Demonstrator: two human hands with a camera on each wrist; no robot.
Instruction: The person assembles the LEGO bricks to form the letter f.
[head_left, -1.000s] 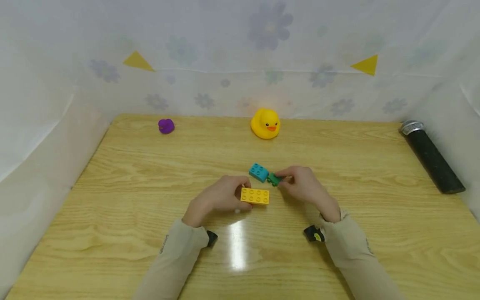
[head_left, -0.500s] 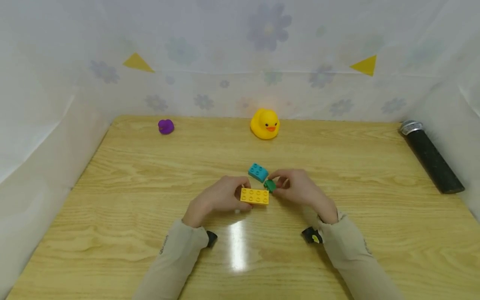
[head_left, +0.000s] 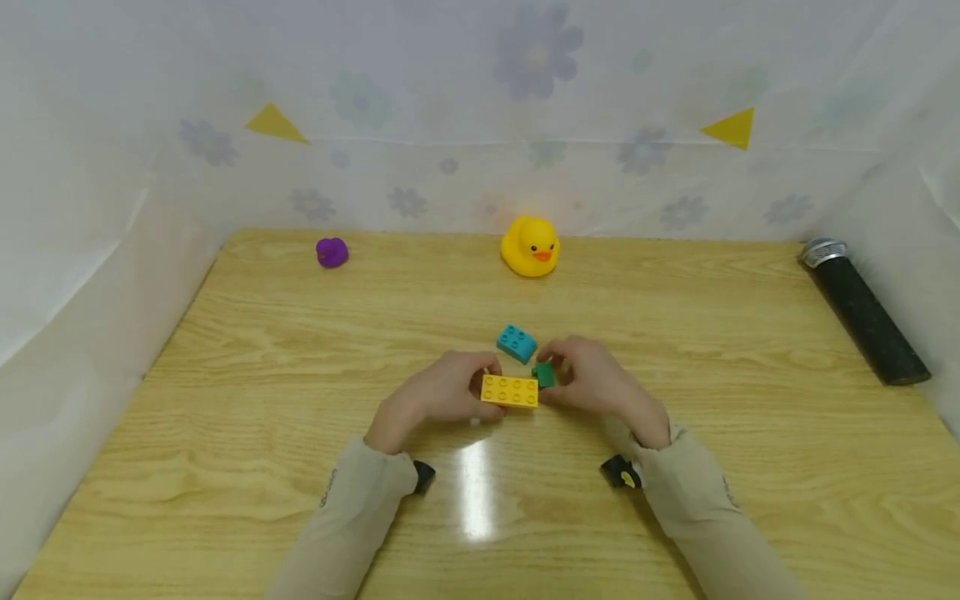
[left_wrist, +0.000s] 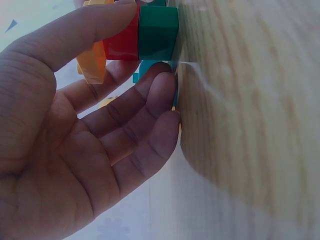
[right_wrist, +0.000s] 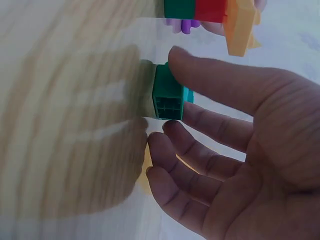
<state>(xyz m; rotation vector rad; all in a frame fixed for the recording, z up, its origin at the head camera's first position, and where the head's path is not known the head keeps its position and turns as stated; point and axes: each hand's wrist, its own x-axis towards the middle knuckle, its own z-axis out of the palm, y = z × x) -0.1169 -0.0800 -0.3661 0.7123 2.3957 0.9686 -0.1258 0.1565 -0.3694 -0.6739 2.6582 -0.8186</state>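
My left hand (head_left: 450, 387) grips a stack of toy building bricks, its thumb on the red brick (left_wrist: 121, 42). A yellow brick (head_left: 510, 390) tops the stack, with red beneath it and a green brick (left_wrist: 159, 32) at the bottom by the table. Just right of the stack, my right hand (head_left: 592, 375) pinches a smaller separate green brick (right_wrist: 169, 92) between thumb and fingers. That brick sits at or just above the table; its hollow underside faces sideways in the right wrist view. Behind both hands lies a blue brick (head_left: 517, 344) with a sloped end.
A yellow rubber duck (head_left: 531, 247) stands at the back middle of the wooden table (head_left: 225, 433). Toward the back left is a small purple duck (head_left: 332, 252). A black microphone (head_left: 862, 312) lies along the right edge. White flowered cloth (head_left: 450, 100) encloses the back and sides.
My right hand has moved slightly left and nearer to me, bringing the small green brick from beside the blue brick to the stack's right end and turning it. My left hand stays put.
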